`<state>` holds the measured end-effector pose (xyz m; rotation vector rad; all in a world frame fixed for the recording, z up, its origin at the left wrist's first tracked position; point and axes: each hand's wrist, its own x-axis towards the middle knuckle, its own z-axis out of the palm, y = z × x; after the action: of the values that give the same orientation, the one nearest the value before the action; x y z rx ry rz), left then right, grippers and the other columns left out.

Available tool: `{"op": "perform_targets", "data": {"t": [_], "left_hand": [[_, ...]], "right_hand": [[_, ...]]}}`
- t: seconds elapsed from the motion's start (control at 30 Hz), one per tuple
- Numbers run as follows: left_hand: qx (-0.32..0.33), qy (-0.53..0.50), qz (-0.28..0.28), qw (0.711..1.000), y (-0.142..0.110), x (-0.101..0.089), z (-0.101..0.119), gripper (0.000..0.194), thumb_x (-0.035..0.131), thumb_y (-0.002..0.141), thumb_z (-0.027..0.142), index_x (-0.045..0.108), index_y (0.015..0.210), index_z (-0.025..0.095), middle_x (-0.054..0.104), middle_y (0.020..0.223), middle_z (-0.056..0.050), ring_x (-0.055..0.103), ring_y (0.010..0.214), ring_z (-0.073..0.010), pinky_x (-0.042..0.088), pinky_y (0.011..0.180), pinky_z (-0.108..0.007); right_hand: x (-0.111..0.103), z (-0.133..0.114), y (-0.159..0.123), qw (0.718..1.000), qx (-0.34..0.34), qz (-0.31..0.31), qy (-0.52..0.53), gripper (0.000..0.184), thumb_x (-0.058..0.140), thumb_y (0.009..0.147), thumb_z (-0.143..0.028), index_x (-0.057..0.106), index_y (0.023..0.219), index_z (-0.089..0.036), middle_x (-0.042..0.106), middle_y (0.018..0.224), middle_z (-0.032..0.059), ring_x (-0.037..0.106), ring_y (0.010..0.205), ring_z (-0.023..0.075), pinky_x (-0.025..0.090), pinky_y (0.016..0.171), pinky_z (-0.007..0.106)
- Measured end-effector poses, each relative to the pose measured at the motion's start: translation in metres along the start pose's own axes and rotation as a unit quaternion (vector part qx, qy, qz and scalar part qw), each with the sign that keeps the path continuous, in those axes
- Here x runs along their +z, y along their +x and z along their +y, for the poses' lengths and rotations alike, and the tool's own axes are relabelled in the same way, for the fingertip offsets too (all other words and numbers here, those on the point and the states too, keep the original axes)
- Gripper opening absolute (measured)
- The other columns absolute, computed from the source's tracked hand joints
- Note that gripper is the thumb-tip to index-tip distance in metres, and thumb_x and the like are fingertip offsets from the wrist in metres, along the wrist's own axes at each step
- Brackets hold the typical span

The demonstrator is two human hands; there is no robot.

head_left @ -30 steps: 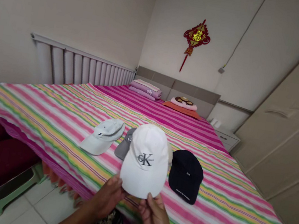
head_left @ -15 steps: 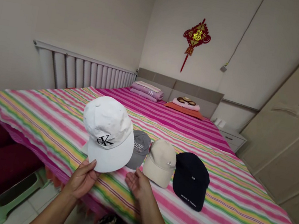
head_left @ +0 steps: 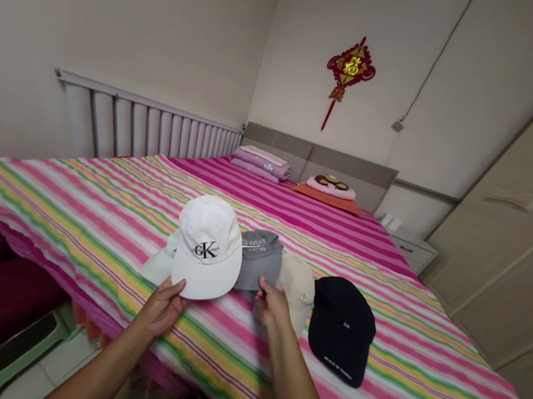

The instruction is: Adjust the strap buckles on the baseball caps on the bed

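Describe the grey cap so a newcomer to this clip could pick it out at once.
On the wide bed with its pink, yellow and green striped cover, caps stand in a row. The grey baseball cap sits between the white cap with the black CK logo and the beige cap. It alone is grey, with pale lettering on its front, and the right hand is at its lower edge.

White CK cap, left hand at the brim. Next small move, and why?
I'd probably slide the white CK cap slightly toward the near bed edge with the left hand. It covers part of the pale cap and crowds the grey cap, where the right hand sits.
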<state>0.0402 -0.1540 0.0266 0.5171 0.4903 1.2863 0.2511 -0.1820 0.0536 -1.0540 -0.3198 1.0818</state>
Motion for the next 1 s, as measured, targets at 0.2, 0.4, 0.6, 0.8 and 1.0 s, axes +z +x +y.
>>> {"op": "perform_targets", "data": {"t": [0.2,0.4,0.6,0.8,1.0], "left_hand": [[-0.036,-0.018,-0.043,0.998,0.025,0.021,-0.017,0.047,0.049,0.074,-0.001,0.052,0.118,0.016,0.068,0.097,-0.007,0.065,0.082,-0.0163,0.052,0.077,-0.023],[-0.130,-0.002,0.093,0.987,0.064,0.025,-0.034,0.041,0.048,0.075,-0.002,0.055,0.110,0.016,0.068,0.085,-0.005,0.065,0.069,-0.0131,0.052,0.073,-0.026],[-0.154,0.028,0.196,0.968,0.047,0.021,-0.062,0.021,0.045,0.080,0.004,0.054,0.093,0.017,0.060,0.058,0.002,0.057,0.049,-0.0076,0.050,0.061,-0.019],[-0.262,0.045,0.151,0.952,-0.016,0.037,-0.107,0.006,0.055,0.074,0.007,0.055,0.074,0.012,0.063,0.070,-0.010,0.063,0.064,-0.0175,0.049,0.070,-0.031],[-0.268,0.021,0.136,0.954,-0.007,0.060,-0.109,0.004,0.054,0.077,0.013,0.054,0.073,0.014,0.061,0.072,-0.006,0.061,0.065,-0.0126,0.046,0.075,-0.026]], "right_hand": [[-0.039,-0.073,-0.020,0.989,-0.141,-0.031,-0.002,0.036,0.077,0.049,-0.017,0.059,0.080,-0.016,0.060,0.061,-0.0066,0.043,0.042,0.0029,0.032,0.037,0.014],[-0.052,-0.113,-0.040,0.977,-0.209,-0.037,0.017,0.035,0.077,0.047,-0.019,0.060,0.077,-0.018,0.060,0.065,-0.0070,0.044,0.047,0.0030,0.033,0.040,0.015],[-0.045,-0.105,-0.051,0.981,-0.177,-0.060,0.058,0.037,0.078,0.046,-0.018,0.058,0.077,-0.020,0.058,0.067,-0.0082,0.041,0.046,0.0021,0.035,0.040,0.014],[-0.038,-0.087,-0.063,0.985,-0.123,-0.083,0.085,0.036,0.078,0.047,-0.018,0.055,0.075,-0.021,0.056,0.065,-0.0096,0.041,0.043,0.0013,0.038,0.042,0.015],[-0.023,-0.072,-0.060,0.990,-0.082,-0.088,0.078,0.036,0.078,0.046,-0.019,0.055,0.074,-0.021,0.056,0.062,-0.0095,0.040,0.040,0.0007,0.037,0.040,0.014]]}}
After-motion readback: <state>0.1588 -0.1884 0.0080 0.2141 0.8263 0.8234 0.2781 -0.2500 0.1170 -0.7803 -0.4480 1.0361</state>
